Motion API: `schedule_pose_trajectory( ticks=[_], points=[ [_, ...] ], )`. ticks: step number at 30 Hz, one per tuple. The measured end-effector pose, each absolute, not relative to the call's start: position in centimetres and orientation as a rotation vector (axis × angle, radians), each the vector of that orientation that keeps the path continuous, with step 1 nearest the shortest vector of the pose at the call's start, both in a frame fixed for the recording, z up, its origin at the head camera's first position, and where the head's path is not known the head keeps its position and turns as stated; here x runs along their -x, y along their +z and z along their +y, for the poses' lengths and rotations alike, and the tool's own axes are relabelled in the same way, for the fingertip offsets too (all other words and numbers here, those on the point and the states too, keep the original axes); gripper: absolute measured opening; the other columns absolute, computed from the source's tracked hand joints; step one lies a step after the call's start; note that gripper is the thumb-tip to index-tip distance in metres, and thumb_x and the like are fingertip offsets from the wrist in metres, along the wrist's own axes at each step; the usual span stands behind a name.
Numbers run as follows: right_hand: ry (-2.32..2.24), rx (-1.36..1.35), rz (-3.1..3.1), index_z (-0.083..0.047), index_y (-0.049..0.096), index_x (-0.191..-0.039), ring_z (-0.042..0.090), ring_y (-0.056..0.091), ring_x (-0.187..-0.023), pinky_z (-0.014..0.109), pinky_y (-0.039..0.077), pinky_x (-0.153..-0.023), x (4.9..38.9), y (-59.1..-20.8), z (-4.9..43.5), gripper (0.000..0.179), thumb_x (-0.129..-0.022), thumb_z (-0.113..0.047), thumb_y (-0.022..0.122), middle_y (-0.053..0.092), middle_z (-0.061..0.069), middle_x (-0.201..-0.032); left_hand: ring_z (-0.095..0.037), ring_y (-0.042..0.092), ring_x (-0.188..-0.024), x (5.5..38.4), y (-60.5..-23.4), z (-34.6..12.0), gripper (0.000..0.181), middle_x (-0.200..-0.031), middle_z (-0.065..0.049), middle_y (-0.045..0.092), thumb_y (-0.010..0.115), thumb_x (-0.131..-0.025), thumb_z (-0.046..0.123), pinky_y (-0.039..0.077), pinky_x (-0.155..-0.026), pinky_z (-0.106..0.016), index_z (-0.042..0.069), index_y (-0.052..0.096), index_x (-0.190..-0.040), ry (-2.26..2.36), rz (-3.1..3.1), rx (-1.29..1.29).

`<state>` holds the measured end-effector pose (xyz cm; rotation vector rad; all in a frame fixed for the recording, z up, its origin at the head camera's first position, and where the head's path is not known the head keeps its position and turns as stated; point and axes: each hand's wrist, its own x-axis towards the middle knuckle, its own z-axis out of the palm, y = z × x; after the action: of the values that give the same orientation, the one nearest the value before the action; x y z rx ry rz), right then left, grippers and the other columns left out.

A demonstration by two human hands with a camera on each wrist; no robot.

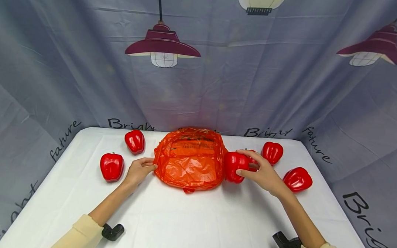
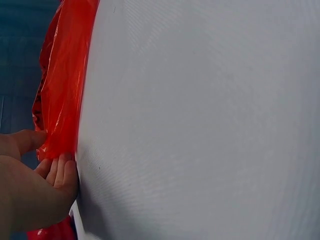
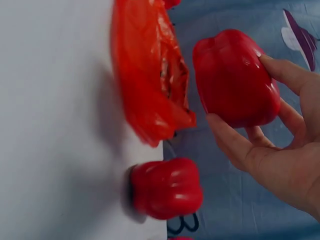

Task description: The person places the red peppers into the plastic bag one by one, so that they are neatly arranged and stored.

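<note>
An orange-red plastic bag (image 1: pixel 190 170) lies mid-table with its mouth spread open. At the bag's left edge, my left hand (image 1: pixel 140 172) pinches the rim; the left wrist view shows thumb and fingers (image 2: pixel 60 170) on either side of the film. My right hand (image 1: pixel 265 175) grips a red bell pepper (image 1: pixel 235 166) beside the bag's right edge. In the right wrist view that pepper (image 3: pixel 235 80) is held up off the table between thumb and fingers. Behind the right hand, another red bell pepper (image 1: pixel 252 154) is partly hidden.
Two red bell peppers stand at the left, one farther back (image 1: pixel 135 142) and one nearer (image 1: pixel 112 167). At the right lie a back pepper (image 1: pixel 272 153) and a nearer pepper (image 1: pixel 297 179). A printed curtain (image 1: pixel 203 94) hangs behind the white table (image 1: pixel 197 224).
</note>
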<state>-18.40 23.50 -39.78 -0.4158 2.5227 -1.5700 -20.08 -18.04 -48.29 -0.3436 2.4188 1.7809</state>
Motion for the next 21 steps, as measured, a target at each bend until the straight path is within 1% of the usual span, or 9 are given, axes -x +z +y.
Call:
schedule_pose_trajectory(
  ticks=[4,9,14,16,19,21],
  points=[
    [-1.588,0.438,2.491,-0.013,0.053,-0.142,0.046,0.05,-0.121,0.044,0.058,-0.081,19.3,-39.3,22.4,0.062,-0.086,-0.016,0.078,0.046,0.018,-0.142,-0.03,0.061,-0.11,20.2,-48.4,-18.1,0.038,-0.118,-0.02,0.067,0.065,-0.096,0.012,0.047,-0.101,-0.044,-0.005,0.061,-0.129,1.783,2.424,0.34],
    [-1.609,0.429,2.429,-0.015,0.054,-0.142,0.046,0.049,-0.121,0.047,0.057,-0.082,20.3,-39.1,21.1,0.06,-0.087,-0.017,0.078,0.044,0.015,-0.145,-0.03,0.061,-0.11,20.3,-48.5,-18.1,0.038,-0.118,-0.02,0.067,0.065,-0.096,0.012,0.047,-0.101,-0.043,-0.005,0.061,-0.129,1.786,2.424,0.339],
    [-1.602,0.428,2.428,-0.018,0.055,-0.142,0.044,0.053,-0.115,0.045,0.057,-0.078,21.2,-39.3,19.9,0.06,-0.087,-0.017,0.078,0.045,0.013,-0.146,-0.03,0.061,-0.11,20.3,-48.5,-18.1,0.038,-0.118,-0.02,0.067,0.065,-0.096,0.012,0.048,-0.1,-0.042,-0.004,0.061,-0.13,1.783,2.426,0.341],
    [-1.609,0.442,2.428,-0.017,0.054,-0.142,0.043,0.055,-0.112,0.043,0.057,-0.078,21.4,-39.4,19.5,0.06,-0.087,-0.016,0.078,0.045,0.013,-0.146,-0.03,0.061,-0.11,20.3,-48.5,-18.1,0.038,-0.118,-0.02,0.067,0.065,-0.096,0.012,0.048,-0.1,-0.042,-0.004,0.061,-0.13,1.783,2.424,0.342],
    [-1.633,0.472,2.404,-0.014,0.054,-0.143,0.044,0.056,-0.112,0.048,0.057,-0.082,21.8,-39.5,18.9,0.061,-0.087,-0.013,0.077,0.044,0.013,-0.147,-0.029,0.061,-0.109,20.3,-48.5,-18.1,0.038,-0.118,-0.02,0.067,0.065,-0.096,0.012,0.048,-0.1,-0.042,-0.004,0.061,-0.13,1.788,2.417,0.344],
    [-1.643,0.482,2.388,-0.013,0.053,-0.143,0.046,0.054,-0.115,0.05,0.056,-0.084,22.0,-39.5,18.7,0.061,-0.087,-0.012,0.076,0.042,0.014,-0.149,-0.029,0.062,-0.109,20.3,-48.6,-18.1,0.038,-0.118,-0.02,0.067,0.065,-0.096,0.012,0.048,-0.1,-0.042,-0.005,0.061,-0.13,1.789,2.417,0.345]
  ],
)
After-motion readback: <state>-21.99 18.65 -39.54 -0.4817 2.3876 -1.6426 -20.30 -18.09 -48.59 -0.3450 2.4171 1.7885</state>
